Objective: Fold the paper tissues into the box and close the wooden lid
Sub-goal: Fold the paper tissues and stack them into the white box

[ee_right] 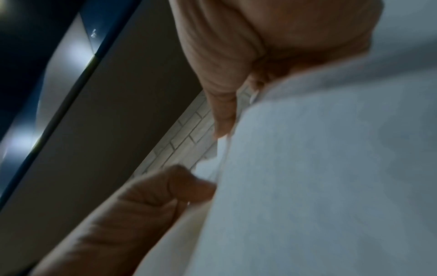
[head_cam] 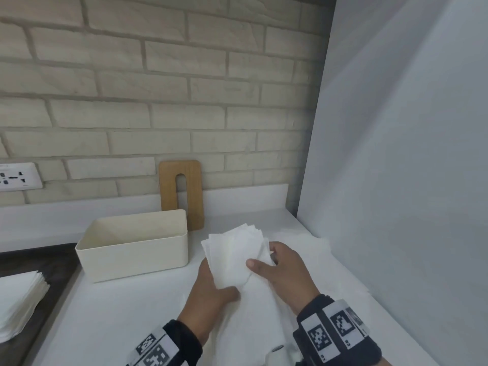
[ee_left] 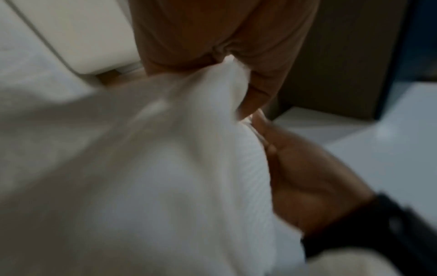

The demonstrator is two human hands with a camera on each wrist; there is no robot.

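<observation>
Both my hands hold a folded wad of white paper tissues (head_cam: 233,256) above the white counter, just right of the box. My left hand (head_cam: 211,289) grips its lower left edge, thumb on top. My right hand (head_cam: 280,262) pinches its right side, thumb across the front. The cream box (head_cam: 132,257) stands open and looks empty. The wooden lid (head_cam: 194,191), with a long slot, leans upright against the brick wall behind the box. In the left wrist view the tissues (ee_left: 165,186) fill the frame, blurred. The right wrist view shows the tissues (ee_right: 319,168) held between thumb and fingers.
More loose tissue sheets (head_cam: 303,249) lie spread on the counter under and right of my hands. A second stack of tissues (head_cam: 18,302) sits on a dark surface at the far left. A grey panel (head_cam: 396,180) walls off the right side. A wall socket (head_cam: 18,177) is at left.
</observation>
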